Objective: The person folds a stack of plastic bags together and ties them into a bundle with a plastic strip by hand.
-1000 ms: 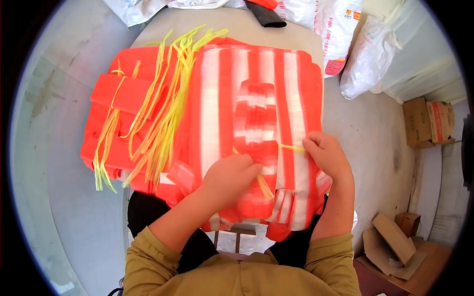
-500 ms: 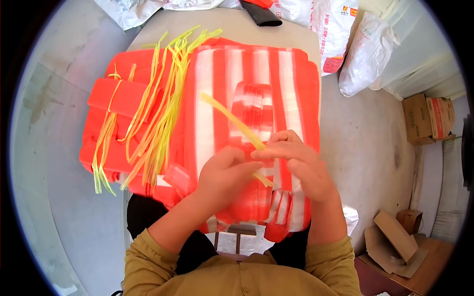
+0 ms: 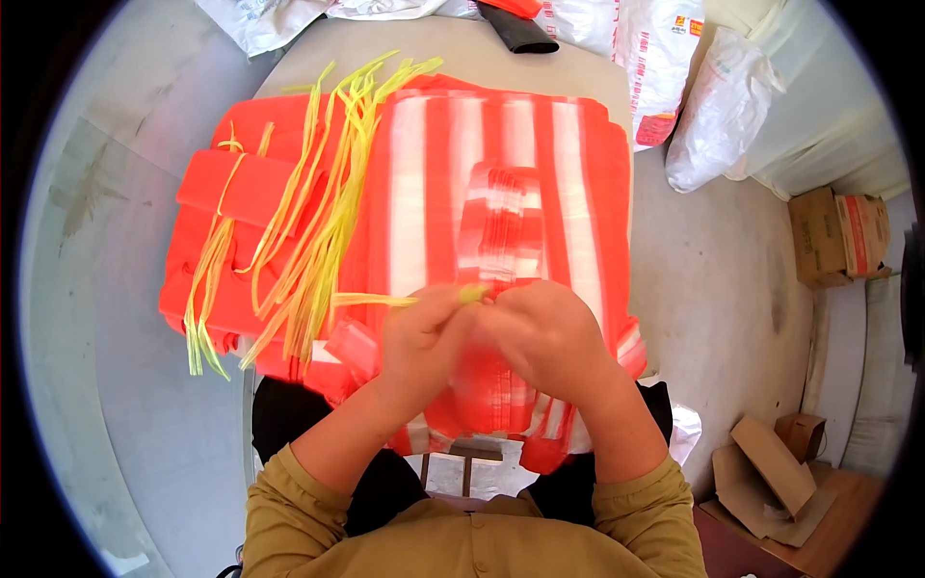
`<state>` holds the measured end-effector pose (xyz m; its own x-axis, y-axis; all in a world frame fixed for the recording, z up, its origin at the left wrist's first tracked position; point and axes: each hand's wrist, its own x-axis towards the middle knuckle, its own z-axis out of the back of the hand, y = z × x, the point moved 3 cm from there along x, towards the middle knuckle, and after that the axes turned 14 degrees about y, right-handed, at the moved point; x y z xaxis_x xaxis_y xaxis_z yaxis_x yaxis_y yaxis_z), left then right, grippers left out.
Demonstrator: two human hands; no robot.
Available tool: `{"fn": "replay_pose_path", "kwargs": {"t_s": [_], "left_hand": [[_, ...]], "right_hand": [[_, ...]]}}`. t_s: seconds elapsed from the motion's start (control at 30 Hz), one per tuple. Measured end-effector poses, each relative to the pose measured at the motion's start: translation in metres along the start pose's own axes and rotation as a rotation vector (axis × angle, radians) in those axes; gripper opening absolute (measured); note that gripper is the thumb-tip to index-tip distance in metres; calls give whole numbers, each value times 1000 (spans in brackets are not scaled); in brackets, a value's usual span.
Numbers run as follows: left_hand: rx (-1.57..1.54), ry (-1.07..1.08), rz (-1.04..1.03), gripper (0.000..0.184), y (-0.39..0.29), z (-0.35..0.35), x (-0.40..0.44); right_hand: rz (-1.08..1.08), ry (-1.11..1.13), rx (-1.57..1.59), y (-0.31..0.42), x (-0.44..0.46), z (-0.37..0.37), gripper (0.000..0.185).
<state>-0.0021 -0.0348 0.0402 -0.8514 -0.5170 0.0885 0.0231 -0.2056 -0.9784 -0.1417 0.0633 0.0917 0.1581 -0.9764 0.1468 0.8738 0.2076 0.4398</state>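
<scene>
My left hand (image 3: 422,332) is closed in a pinch on a yellow plastic strip (image 3: 374,300), whose loose end sticks out to the left. My right hand (image 3: 551,332), partly smeared by motion, meets it fingertip to fingertip, its fingers closed at the strip's other end. Beneath both hands lies a folded bundle of red-and-white striped plastic bags (image 3: 501,217), its middle hidden by the hands. It rests on a wide stack of striped bags (image 3: 409,183). Left of it, many loose yellow strips (image 3: 339,193) drape over red bags (image 3: 198,265).
The stack sits on a beige table (image 3: 328,60). White printed sacks (image 3: 655,72) and a dark tube-like piece (image 3: 520,31) are along the far side. Cardboard boxes (image 3: 819,236) stand at the right, and an opened carton (image 3: 771,472) lies lower right.
The yellow strip has swung from a diagonal above the hands to lying level toward the left. My right hand has moved left and down, bringing both hands together over the bundle.
</scene>
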Motion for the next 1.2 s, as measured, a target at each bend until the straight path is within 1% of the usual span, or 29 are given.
{"fn": "replay_pose_path", "kwargs": {"t_s": [0.07,0.1,0.17,0.2,0.27,0.3,0.4,0.5,0.6,0.67,0.7,0.77,0.8,0.87,0.97,1.0,1.07,1.1,1.17,1.2], "left_hand": [[238,119,30,15,2,2,1],[315,127,-15,14,-3,1,3],[470,142,-109,13,-15,-1,7],[475,117,-168,11,-16,-2,8],[485,66,-285,9,-16,-3,8],[466,70,-262,9,-15,-2,8],[399,74,-204,9,-10,2,8],[333,73,-201,9,-8,4,11],[346,76,-271,8,-8,6,15],[408,35,-337,7,-10,8,16],[451,7,-287,7,-8,10,16],[536,-50,-186,8,-4,15,13],[601,-56,-178,6,-5,20,14],[731,-70,-160,5,-6,31,17],[987,1,-52,8,-1,39,18],[1021,21,-26,9,-1,39,18],[1090,61,25,11,0,38,18],[1024,47,15,13,-2,38,17],[891,20,-5,20,-7,37,17],[623,38,-32,20,-5,37,18]], "right_hand": [[53,-123,-128,-2,-4,-12,31],[79,-184,-193,-2,-6,-16,32],[-18,-214,-170,-4,-7,-14,23],[-66,-229,-158,-6,-8,-14,18],[-106,-233,-96,-13,-10,-12,16],[-127,-235,-65,-17,-10,-11,15],[-5,-121,180,-22,-6,-7,8],[-133,-45,260,-13,-4,-2,9],[-224,-76,187,-15,-9,-5,8],[-202,-258,164,-20,-7,-7,7],[-189,-349,153,-23,-7,-8,8],[-209,-392,79,-30,-9,-7,8],[-219,-412,43,-35,-12,-6,8],[-257,-356,-19,-46,-19,-5,11],[-350,-250,-115,-53,-24,-2,18],[-389,-211,-148,-54,-26,-1,21],[-470,-96,-112,-57,-29,-3,18],[-511,-39,-94,-59,-30,-4,17],[-462,-157,107,-59,-31,-2,23],[-435,-215,207,-58,-31,-1,26]]}}
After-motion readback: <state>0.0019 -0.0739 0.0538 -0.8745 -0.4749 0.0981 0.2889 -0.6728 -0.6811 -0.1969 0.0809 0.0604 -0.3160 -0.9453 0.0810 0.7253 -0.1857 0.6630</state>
